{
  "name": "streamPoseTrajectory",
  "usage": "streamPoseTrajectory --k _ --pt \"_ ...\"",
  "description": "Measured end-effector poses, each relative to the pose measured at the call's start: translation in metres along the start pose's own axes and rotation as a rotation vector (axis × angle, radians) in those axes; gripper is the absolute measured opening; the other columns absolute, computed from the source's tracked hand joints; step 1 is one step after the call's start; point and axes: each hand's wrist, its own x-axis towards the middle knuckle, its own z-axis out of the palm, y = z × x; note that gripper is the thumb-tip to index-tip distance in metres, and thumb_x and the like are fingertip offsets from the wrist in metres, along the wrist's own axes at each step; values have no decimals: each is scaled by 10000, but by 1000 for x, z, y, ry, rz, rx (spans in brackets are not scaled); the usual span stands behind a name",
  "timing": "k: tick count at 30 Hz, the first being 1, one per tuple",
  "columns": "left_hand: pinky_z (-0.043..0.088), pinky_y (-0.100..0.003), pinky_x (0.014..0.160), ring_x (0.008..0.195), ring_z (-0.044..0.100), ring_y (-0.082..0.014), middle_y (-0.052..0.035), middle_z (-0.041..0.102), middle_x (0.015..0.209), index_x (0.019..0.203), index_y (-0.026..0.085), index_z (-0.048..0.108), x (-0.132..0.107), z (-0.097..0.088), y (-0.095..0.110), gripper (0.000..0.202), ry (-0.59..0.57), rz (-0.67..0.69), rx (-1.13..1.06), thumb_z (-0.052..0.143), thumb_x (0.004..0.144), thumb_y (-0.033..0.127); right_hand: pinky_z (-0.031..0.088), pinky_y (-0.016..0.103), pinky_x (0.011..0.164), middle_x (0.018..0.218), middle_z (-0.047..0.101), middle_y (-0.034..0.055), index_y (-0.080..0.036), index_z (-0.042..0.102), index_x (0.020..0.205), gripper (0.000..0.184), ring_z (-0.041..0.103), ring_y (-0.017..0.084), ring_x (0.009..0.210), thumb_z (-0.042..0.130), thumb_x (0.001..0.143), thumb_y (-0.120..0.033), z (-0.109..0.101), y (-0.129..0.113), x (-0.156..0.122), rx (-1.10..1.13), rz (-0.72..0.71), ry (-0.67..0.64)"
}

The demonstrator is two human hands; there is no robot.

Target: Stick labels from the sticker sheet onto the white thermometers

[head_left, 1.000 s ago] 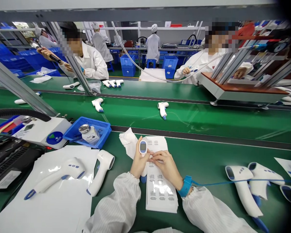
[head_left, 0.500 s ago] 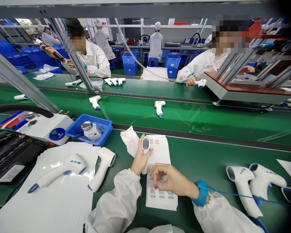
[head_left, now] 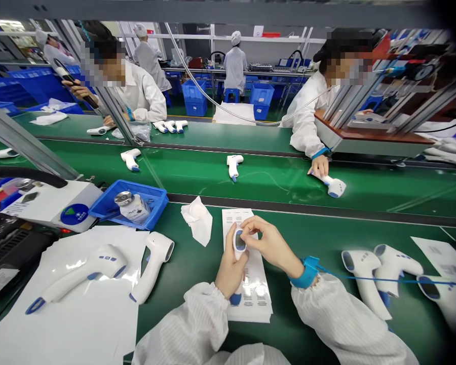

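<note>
My left hand (head_left: pixel 230 268) is wrapped round the grip of a white infrared thermometer (head_left: pixel 238 241), its screen end up and facing me. My right hand (head_left: pixel 268 242) pinches at the top of that thermometer's head, fingertips together on something too small to make out. Both hands hover over a stack of white label sheets (head_left: pixel 251 299) on the green bench. A blue wrist strap (head_left: pixel 306 272) with a blue cord sits on my right wrist. A crumpled white cloth (head_left: pixel 197 219) lies just left of the sheets.
Two white thermometers (head_left: pixel 99 268) lie on white paper at left, several more (head_left: pixel 380 276) at right. A blue tray with a bottle (head_left: pixel 131 205) and a white device (head_left: pixel 49 203) stand at left. Thermometers ride the green conveyor (head_left: pixel 231 165); a co-worker's hand (head_left: pixel 321 167) holds one there.
My right hand dropped to the label sheet, then rose back to the thermometer's head. A co-worker opposite leaned over and laid a thermometer on the conveyor. Belt thermometers drifted left.
</note>
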Motion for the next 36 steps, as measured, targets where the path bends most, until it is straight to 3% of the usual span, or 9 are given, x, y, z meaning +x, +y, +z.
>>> streamPoseTrajectory --k 3,10,19,25,27,29,32,36 --pt "396 -175 347 476 500 -21 -109 285 1560 1499 384 175 1 -1 -1 691 -43 0 22 516 906 290 462 332 792 946 643 44 -209 594 701 92 608 193 902 592 793 -210 0 1 4 12 -1 -3" --pt "412 -194 347 428 444 4 -104 260 1572 1504 407 158 1 0 -3 711 -29 1 38 497 899 252 453 323 789 902 656 28 -212 608 718 72 613 184 871 590 782 -184 3 5 9 29 0 16" --pt "433 -183 362 536 507 -34 -78 207 1587 1494 411 181 1 0 -4 707 -19 15 24 522 890 273 454 320 804 882 664 23 -211 617 722 74 617 179 862 594 784 -177 5 6 7 45 -13 43" --pt "441 -210 380 499 488 -32 -117 239 1562 1500 382 183 0 -1 1 730 -21 3 -3 539 871 278 455 316 806 874 660 22 -209 610 711 75 616 177 861 607 780 -177 6 7 6 51 -17 51" --pt "450 -217 411 492 483 -45 -119 419 1435 1507 366 172 -1 -2 4 752 -29 -22 -49 546 861 278 455 317 808 871 663 21 -210 610 714 74 617 179 863 608 779 -175 6 7 7 48 -16 53" --pt "436 -213 425 453 444 -58 -65 613 1075 1520 339 134 -2 -3 7 751 -47 -74 -107 521 877 308 456 316 807 870 665 19 -211 611 716 77 619 180 868 603 781 -171 6 6 8 45 -19 52" --pt "394 -197 408 395 367 -76 55 495 638 1530 300 94 -3 -3 7 709 -44 -120 -134 443 919 385 456 313 802 857 663 14 -213 608 716 81 618 177 857 597 783 -168 7 5 9 42 -19 54" --pt "379 -190 389 375 339 -84 81 435 558 1527 302 108 -2 -2 4 665 -5 -110 -114 395 933 381 455 315 799 851 661 12 -212 604 708 82 617 174 841 598 778 -168 7 4 10 39 -13 57"
